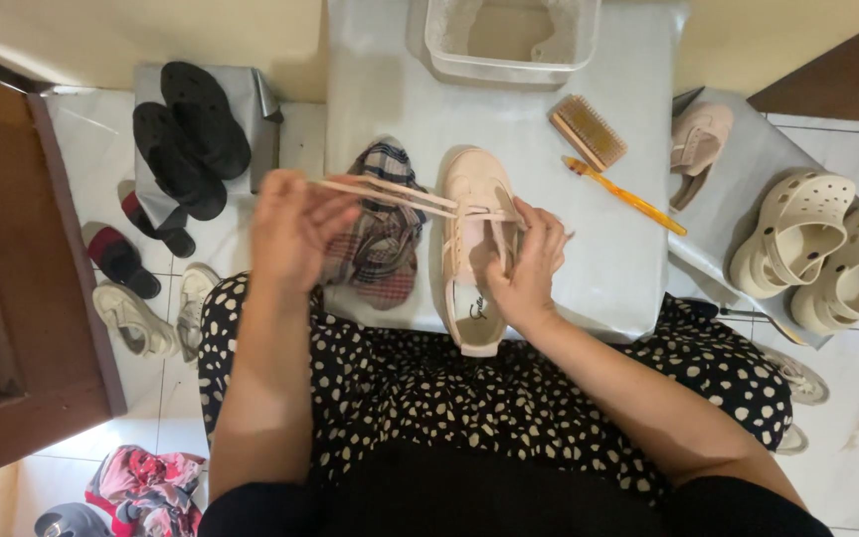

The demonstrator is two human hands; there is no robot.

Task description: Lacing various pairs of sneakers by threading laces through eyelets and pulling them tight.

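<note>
White tiled floor surrounds a low silver-covered table (589,268), on which a pale pink sneaker (472,214) lies lengthwise before the seated person, toe pointing away. Left hand (290,231) is raised off to the sneaker's left, fingers pinched on the flat shoelace (390,191) drawn taut from the eyelets, while the right hand (531,267) grips the sneaker's side at the tongue, fingers curled around it. Plaid cloth (380,239) sits just beside the sneaker, partly hidden behind the left hand; scrub brush (589,131), orange toothbrush (626,196) and plastic basin (509,40) lie further back, black clogs (186,134) left, cream clogs (827,254) right.
</note>
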